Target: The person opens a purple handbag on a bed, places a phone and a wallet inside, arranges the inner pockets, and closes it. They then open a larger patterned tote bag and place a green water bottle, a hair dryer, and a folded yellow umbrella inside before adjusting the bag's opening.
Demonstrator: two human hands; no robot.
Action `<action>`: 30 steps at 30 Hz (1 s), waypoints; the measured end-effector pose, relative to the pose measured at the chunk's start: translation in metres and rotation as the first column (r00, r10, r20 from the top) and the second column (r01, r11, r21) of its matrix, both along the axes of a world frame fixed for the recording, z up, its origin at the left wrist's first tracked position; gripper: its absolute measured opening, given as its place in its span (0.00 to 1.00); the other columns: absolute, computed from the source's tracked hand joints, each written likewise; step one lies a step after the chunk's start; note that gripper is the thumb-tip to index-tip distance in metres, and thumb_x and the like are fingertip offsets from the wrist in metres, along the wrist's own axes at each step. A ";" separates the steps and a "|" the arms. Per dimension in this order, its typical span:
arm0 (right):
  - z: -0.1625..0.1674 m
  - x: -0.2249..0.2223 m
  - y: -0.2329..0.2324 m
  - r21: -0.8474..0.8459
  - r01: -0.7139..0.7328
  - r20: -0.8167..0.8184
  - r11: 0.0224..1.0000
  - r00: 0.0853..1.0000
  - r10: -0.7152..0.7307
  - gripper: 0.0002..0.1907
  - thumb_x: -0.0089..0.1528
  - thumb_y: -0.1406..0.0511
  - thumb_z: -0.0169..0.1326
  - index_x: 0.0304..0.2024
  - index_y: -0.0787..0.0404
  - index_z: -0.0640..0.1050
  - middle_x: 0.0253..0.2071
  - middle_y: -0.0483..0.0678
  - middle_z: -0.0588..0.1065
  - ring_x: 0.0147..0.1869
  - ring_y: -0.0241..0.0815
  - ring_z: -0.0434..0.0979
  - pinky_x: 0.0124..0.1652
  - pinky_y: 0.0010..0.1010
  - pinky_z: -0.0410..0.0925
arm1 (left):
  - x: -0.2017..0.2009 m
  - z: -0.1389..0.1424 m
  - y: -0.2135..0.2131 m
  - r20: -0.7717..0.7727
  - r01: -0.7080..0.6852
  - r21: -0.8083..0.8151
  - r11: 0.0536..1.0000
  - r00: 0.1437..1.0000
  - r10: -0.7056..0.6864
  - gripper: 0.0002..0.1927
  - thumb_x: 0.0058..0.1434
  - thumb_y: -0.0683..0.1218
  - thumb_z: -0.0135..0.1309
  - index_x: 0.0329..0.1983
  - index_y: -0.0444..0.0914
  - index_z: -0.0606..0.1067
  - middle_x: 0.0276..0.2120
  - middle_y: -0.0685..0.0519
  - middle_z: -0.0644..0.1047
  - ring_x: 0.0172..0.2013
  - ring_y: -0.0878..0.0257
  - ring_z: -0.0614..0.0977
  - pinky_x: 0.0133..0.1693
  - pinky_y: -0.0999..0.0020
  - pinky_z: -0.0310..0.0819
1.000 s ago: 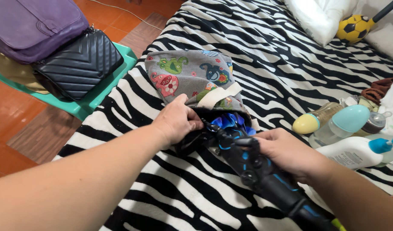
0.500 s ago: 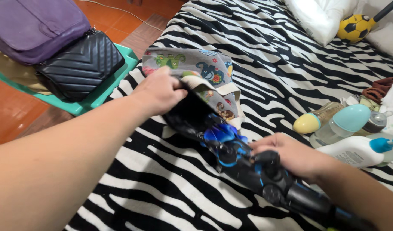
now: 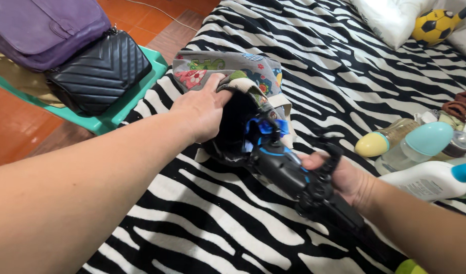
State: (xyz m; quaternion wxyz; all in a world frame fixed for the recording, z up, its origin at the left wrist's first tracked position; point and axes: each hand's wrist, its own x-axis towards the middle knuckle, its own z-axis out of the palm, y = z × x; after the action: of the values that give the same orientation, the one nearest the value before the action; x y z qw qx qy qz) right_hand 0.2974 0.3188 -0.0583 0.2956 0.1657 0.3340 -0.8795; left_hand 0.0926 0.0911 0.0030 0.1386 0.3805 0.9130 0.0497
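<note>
My left hand [image 3: 200, 111] grips the rim of a grey bag with colourful cartoon prints [image 3: 228, 71] and holds its mouth wide. My right hand [image 3: 344, 177] holds a black and blue folding device [image 3: 288, 172], something like a tripod or stick. Its blue-tipped front end sits inside the bag's dark opening. The bag lies on a zebra-striped bedspread [image 3: 202, 213].
To the right lie baby bottles [image 3: 420, 144], one with a yellow cap [image 3: 375, 143], and a white lotion bottle [image 3: 430, 180]. A black quilted handbag [image 3: 98, 71] and a purple bag [image 3: 40, 28] rest on a green stand at left. A yellow ball [image 3: 436, 25] lies by the pillow.
My left hand has pulled the bag's opening up and wider. My right hand has pushed the black and blue device further into the bag.
</note>
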 end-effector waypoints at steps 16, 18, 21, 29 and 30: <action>-0.099 0.140 -0.002 -0.647 -0.046 -0.004 0.761 0.998 0.058 0.45 0.56 0.55 0.62 0.72 0.54 0.57 0.51 0.50 0.74 0.51 0.46 0.73 0.57 0.40 0.64 | 0.001 -0.025 -0.001 0.027 -0.068 -0.071 0.995 0.997 0.070 0.47 0.55 0.36 0.50 0.77 0.54 0.50 0.73 0.50 0.49 0.54 0.43 0.78 0.53 0.52 0.75; -0.110 0.152 0.000 -0.565 0.114 0.124 0.817 0.991 -0.053 0.45 0.56 0.54 0.61 0.71 0.56 0.58 0.51 0.52 0.75 0.52 0.48 0.73 0.55 0.43 0.65 | 0.006 -0.025 0.004 0.008 -0.059 -0.022 0.998 0.998 0.059 0.45 0.55 0.38 0.52 0.76 0.51 0.51 0.74 0.48 0.48 0.56 0.43 0.77 0.54 0.52 0.74; -0.100 0.164 0.009 -0.265 0.393 0.296 0.881 0.902 -0.313 0.44 0.55 0.52 0.59 0.70 0.58 0.61 0.52 0.56 0.76 0.55 0.52 0.74 0.52 0.47 0.67 | 0.013 -0.023 0.016 0.032 -0.079 -0.007 0.997 0.996 0.079 0.46 0.55 0.37 0.51 0.76 0.50 0.50 0.74 0.47 0.48 0.56 0.44 0.78 0.53 0.52 0.75; -0.012 0.196 0.049 0.611 0.115 0.623 0.783 0.540 -0.566 0.33 0.61 0.48 0.48 0.61 0.61 0.74 0.48 0.62 0.77 0.47 0.59 0.79 0.42 0.47 0.75 | 0.014 -0.015 0.030 0.018 -0.073 -0.011 0.997 0.997 0.073 0.44 0.56 0.38 0.51 0.76 0.49 0.51 0.74 0.45 0.49 0.56 0.43 0.78 0.55 0.51 0.74; -0.014 0.194 0.052 0.659 -0.019 0.594 0.752 0.626 -0.505 0.31 0.60 0.48 0.54 0.55 0.64 0.75 0.43 0.59 0.76 0.41 0.52 0.76 0.36 0.41 0.70 | 0.013 -0.014 0.031 0.007 -0.061 -0.007 0.998 0.998 0.061 0.44 0.56 0.38 0.51 0.76 0.49 0.52 0.74 0.46 0.50 0.57 0.43 0.77 0.55 0.51 0.74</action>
State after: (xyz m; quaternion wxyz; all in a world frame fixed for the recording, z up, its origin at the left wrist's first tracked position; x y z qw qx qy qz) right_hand 0.4916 0.3709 -0.0726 0.2050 0.6412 0.4199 -0.6087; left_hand 0.1055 0.1216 -0.0106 0.1416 0.3516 0.9239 0.0521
